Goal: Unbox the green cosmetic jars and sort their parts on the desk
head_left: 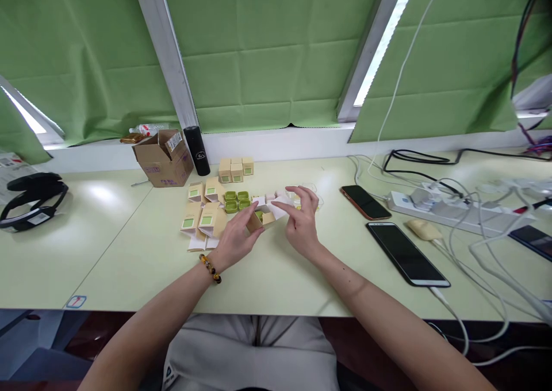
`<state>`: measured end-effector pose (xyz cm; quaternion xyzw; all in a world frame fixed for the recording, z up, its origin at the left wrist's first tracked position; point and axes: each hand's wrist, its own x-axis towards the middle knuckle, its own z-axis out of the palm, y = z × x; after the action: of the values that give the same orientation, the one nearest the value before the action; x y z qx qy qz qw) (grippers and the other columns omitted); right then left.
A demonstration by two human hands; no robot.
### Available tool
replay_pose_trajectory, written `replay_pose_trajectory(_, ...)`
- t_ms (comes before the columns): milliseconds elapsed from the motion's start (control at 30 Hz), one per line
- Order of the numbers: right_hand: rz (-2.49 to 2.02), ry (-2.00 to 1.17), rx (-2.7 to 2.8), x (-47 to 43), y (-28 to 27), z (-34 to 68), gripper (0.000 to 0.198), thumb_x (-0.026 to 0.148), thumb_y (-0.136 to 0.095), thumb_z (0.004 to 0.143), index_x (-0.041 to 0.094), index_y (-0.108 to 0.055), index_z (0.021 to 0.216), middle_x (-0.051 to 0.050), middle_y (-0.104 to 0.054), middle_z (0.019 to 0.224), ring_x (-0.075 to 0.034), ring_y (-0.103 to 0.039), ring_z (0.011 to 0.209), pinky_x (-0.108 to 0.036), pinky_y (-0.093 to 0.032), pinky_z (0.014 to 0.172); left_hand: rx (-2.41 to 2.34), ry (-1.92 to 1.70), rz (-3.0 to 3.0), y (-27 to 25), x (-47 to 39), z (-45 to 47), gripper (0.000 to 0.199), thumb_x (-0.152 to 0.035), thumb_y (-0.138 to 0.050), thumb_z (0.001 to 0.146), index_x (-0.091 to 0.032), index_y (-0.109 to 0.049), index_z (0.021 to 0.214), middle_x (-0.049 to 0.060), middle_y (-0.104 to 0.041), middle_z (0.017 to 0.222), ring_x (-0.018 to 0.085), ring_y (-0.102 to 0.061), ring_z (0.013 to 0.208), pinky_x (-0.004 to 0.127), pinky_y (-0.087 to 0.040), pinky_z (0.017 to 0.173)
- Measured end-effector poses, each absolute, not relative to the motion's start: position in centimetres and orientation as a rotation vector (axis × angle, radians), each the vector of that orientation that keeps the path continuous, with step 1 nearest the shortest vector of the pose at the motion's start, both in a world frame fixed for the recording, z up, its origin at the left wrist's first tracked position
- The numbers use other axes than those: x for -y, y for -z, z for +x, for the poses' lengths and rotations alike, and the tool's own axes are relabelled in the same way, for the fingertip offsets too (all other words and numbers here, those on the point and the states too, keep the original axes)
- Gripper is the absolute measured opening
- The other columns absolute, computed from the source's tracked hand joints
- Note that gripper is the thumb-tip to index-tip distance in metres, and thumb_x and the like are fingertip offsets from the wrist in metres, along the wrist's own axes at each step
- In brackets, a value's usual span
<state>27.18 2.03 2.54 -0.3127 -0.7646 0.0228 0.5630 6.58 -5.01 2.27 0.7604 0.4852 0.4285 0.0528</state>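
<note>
My left hand [236,234], with a beaded bracelet at the wrist, grips a small kraft cardboard box [268,218] between thumb and fingers. The box is tilted with its top open, and something green shows inside. My right hand [303,221] has its fingers apart, the index fingertip at the box's white flap [282,206]; whether it presses on the flap I cannot tell. Just behind the left hand stand several small green trays [232,207]. To their left lie several flattened, partly unfolded cartons [211,217] with green labels.
Closed small boxes [237,173] stand at the back, near a black cylinder [197,151] and an open cardboard carton [166,160]. On the right are two phones [407,254] [365,202], a power strip [448,210] and tangled cables. A black headset [32,201] lies far left.
</note>
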Motion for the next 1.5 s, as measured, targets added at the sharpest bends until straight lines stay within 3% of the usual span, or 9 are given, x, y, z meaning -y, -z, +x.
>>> replay_pose_trajectory(233,-0.59,0.122,1.808,-1.2,-3.0,26.9,0.04,-0.002,-0.055,0.079,0.028,-0.078,0.094,-0.008,-0.059,0.139,-0.036,-0.044,0.14,-0.065,-0.048,0.112,-1.535,-1.38,2.283,-2.4,5.0,6.5,0.072,-0.03,-0.07,0.098,-0.029,-0.037,0.162,0.012,-0.06,0.153,0.027,-0.061,0.14,0.049,-0.054,0.117)
replay_pose_trajectory(433,-0.526,0.084,1.893,-1.2,-2.7,27.2,0.031,0.004,-0.059,0.08,0.03,-0.074,0.074,0.0,-0.064,0.141,-0.034,-0.041,0.142,-0.069,-0.044,0.114,-1.574,-1.416,2.206,-1.9,4.7,6.2,0.071,-0.03,-0.068,0.097,-0.029,-0.037,0.162,0.012,-0.059,0.154,0.028,-0.059,0.142,0.049,-0.056,0.114)
replay_pose_trajectory(633,-0.652,-0.099,1.852,-0.6,-2.9,27.1,0.021,0.02,-0.065,0.08,0.035,-0.079,0.086,-0.002,-0.064,0.141,-0.042,-0.038,0.146,-0.078,-0.037,0.115,-1.623,-1.411,2.313,-2.1,4.8,6.0,0.071,-0.025,-0.067,0.097,-0.027,-0.038,0.161,0.012,-0.061,0.152,0.029,-0.06,0.14,0.051,-0.053,0.117)
replay_pose_trajectory(833,-0.715,-0.119,1.757,-0.2,-3.7,26.6,0.013,0.028,-0.067,0.088,0.031,-0.08,0.089,-0.007,-0.065,0.136,-0.041,-0.039,0.146,-0.071,-0.038,0.118,-1.592,-1.293,2.647,-2.7,5.4,6.3,0.064,-0.019,-0.054,0.103,-0.026,-0.034,0.164,0.015,-0.06,0.153,0.029,-0.057,0.144,0.05,-0.054,0.118)
replay_pose_trajectory(1067,-0.747,-0.212,1.806,-0.3,-2.4,25.6,0.008,0.025,-0.07,0.088,0.027,-0.078,0.088,-0.01,-0.064,0.134,-0.038,-0.037,0.144,-0.067,-0.041,0.117,-1.506,-1.184,2.898,-3.0,5.9,7.0,0.058,-0.015,-0.044,0.106,-0.025,-0.038,0.162,0.016,-0.057,0.156,0.03,-0.052,0.149,0.048,-0.054,0.118)
replay_pose_trajectory(1200,-0.779,-0.314,1.763,-0.4,-2.3,25.6,0.015,0.03,-0.071,0.091,0.026,-0.074,0.077,-0.01,-0.066,0.129,-0.036,-0.041,0.141,-0.064,-0.042,0.117,-1.545,-1.127,2.875,-2.9,6.0,7.2,0.06,-0.014,-0.042,0.106,-0.025,-0.034,0.164,0.017,-0.055,0.158,0.031,-0.05,0.15,0.051,-0.054,0.116)
replay_pose_trajectory(1333,-0.743,-0.528,1.672,-0.7,-2.7,25.7,0.021,0.042,-0.072,0.093,0.026,-0.071,0.079,-0.01,-0.068,0.129,-0.033,-0.051,0.139,-0.062,-0.04,0.121,-1.638,-1.166,2.819,-3.2,5.9,7.1,0.061,-0.015,-0.042,0.106,-0.025,-0.033,0.165,0.017,-0.057,0.156,0.031,-0.052,0.149,0.05,-0.055,0.115)
replay_pose_trajectory(1433,-0.721,-0.852,1.517,-1.2,-2.6,25.8,0.032,0.055,-0.072,0.091,0.024,-0.066,0.083,-0.013,-0.068,0.134,-0.031,-0.062,0.131,-0.055,-0.052,0.112,-1.698,-1.219,2.773,-3.6,5.7,6.7,0.061,-0.016,-0.045,0.105,-0.026,-0.033,0.165,0.017,-0.057,0.155,0.031,-0.053,0.148,0.05,-0.055,0.116)
replay_pose_trajectory(1500,-0.726,-1.057,1.389,-1.5,-2.5,25.8,0.041,0.064,-0.073,0.087,0.025,-0.061,0.085,-0.012,-0.073,0.122,-0.029,-0.071,0.115,-0.05,-0.061,0.099,-1.733,-1.256,2.735,-3.8,5.6,6.3,0.062,-0.016,-0.046,0.105,-0.026,-0.034,0.165,0.017,-0.057,0.155,0.031,-0.054,0.147,0.05,-0.054,0.117)
